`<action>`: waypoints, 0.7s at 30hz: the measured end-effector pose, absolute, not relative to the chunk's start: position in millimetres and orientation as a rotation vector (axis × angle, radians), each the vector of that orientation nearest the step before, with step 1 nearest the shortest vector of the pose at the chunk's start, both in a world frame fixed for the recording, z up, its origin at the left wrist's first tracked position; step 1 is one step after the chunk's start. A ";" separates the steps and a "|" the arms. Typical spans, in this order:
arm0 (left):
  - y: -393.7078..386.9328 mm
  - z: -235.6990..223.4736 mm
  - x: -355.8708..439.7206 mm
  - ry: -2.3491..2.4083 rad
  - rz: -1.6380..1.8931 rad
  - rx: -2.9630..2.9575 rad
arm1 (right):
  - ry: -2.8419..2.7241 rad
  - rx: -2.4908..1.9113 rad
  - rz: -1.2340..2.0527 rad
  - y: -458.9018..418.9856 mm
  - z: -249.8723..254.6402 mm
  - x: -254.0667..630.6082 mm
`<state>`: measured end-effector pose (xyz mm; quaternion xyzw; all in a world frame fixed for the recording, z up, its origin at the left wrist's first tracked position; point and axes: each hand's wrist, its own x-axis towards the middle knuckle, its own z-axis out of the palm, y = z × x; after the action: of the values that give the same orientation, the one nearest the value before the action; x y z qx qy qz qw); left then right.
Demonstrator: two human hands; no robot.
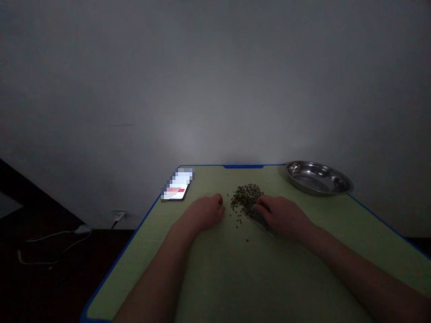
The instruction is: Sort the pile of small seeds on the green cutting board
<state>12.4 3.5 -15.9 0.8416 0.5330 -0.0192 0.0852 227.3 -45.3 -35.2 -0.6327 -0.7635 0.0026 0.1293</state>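
A loose heap of small dark grains, like peppercorns or seeds [247, 194], lies spread on the green table. My right hand [284, 216] is at the heap's right side, thumb and fingers pinched on the edge of a clear plastic bag [263, 223]. The bag lies low on the tabletop, its mouth toward the grains, and some grains show at or in it. Left of the heap, my left hand [207, 212] rests on the table with its fingers curled closed, a little apart from the grains. Whatever it may hold is hidden.
The green table [215, 278] has a blue rim and stands against a grey wall. A shiny metal dish [318, 179] sits at the back right edge. At the back left lies a phone [178, 185] with a lit screen. White cables [82, 229] hang low at the left.
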 end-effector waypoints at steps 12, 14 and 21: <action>3.9 -17.2 11.8 1.598 -0.024 2.523 | -2.273 -1.819 -0.024 -33.2 -37.7 225.5; 3.7 -16.8 11.7 1.596 -0.022 2.517 | -2.301 -1.803 -0.044 -31.2 -36.8 223.7; 2.7 -15.0 11.9 1.612 -0.027 2.489 | -2.334 -1.744 -0.049 -33.1 -35.1 219.8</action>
<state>11.9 2.7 -15.0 0.8361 0.5415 -0.0092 0.0877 219.8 -33.1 -35.1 -0.5946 -0.7958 -0.0166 0.1133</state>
